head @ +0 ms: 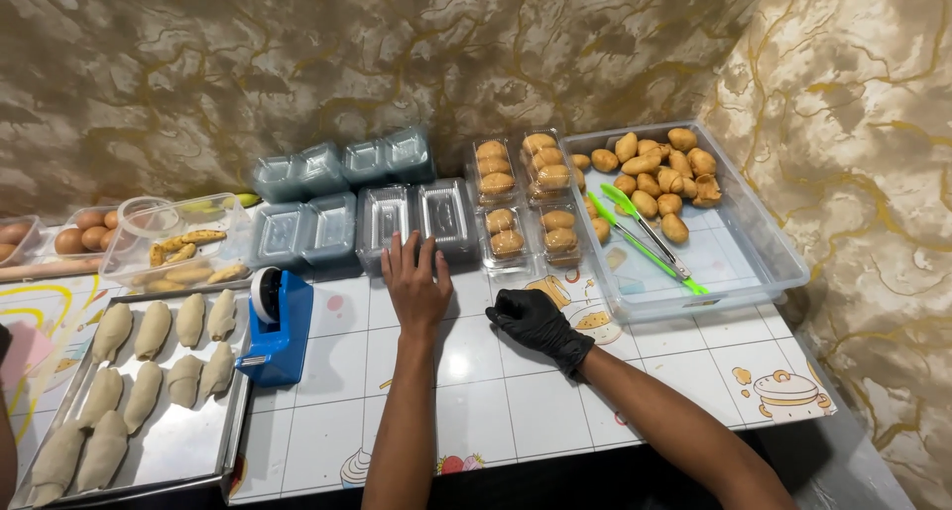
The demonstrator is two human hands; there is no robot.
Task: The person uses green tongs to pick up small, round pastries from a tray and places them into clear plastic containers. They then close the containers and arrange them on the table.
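My left hand point(415, 284) lies flat, fingers spread, tips touching the front edge of an empty clear clamshell box point(382, 223) at the table's point(516, 381) back row — nothing gripped. My right hand point(531, 320), in a black glove, rests loosely curled on the tiles, holding nothing. The box looks light, thin, slippery plastic — likely to flex or crack; best pinched gently at the rim. Filled boxes point(506, 230) stand just right of it.
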